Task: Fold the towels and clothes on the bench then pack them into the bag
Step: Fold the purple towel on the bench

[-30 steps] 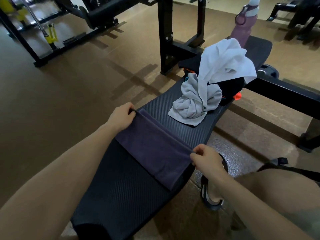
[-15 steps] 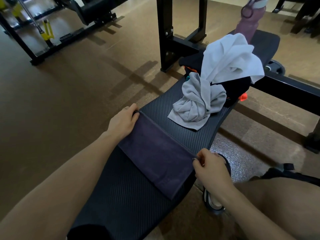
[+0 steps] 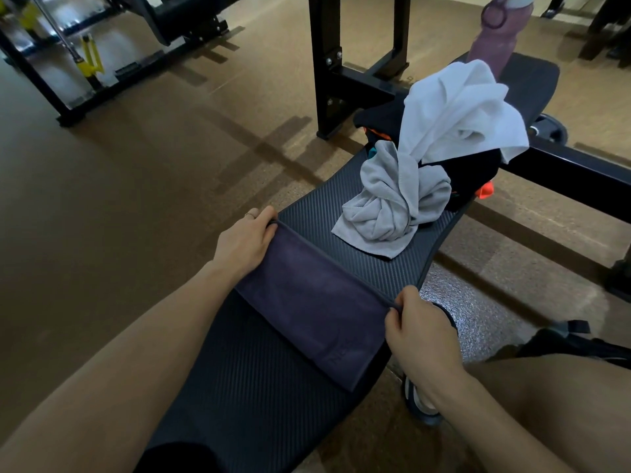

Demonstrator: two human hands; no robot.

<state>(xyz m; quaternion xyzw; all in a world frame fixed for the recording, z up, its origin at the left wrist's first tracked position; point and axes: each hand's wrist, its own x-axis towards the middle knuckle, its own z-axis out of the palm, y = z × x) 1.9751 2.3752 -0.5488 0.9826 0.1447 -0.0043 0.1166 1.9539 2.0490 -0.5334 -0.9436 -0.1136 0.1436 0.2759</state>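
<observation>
Your left hand (image 3: 246, 241) pinches the far left corner of the dark purple towel (image 3: 309, 303); your right hand (image 3: 418, 331) is closed on the far right corner. The towel lies across the bench (image 3: 358, 257) as a folded band, its near right end hanging over the bench edge.

Risks noted:

1. The overhang. If you release the right corner before the band is squared on the pad, the hanging end is likely to drag the fold open or pull the towel to the floor.
2. Uneven tension. Your hands hold only the far edge, so the lower layer is free to shift; a pull harder on one side would skew the layers and leave a crooked fold.
3. The heap ahead. The grey towel (image 3: 392, 206), the white towel (image 3: 457, 110) and dark clothing (image 3: 467, 179) lie tangled together near the far end, partly draped over one another (an orange item pokes out at the bench edge). Lifting one piece carelessly may carry the others off the bench.
4. The pink bottle (image 3: 495, 39) stands just behind that heap; a tug on the white towel could topple it.

I cannot identify the bag with certainty among the dark items.
</observation>
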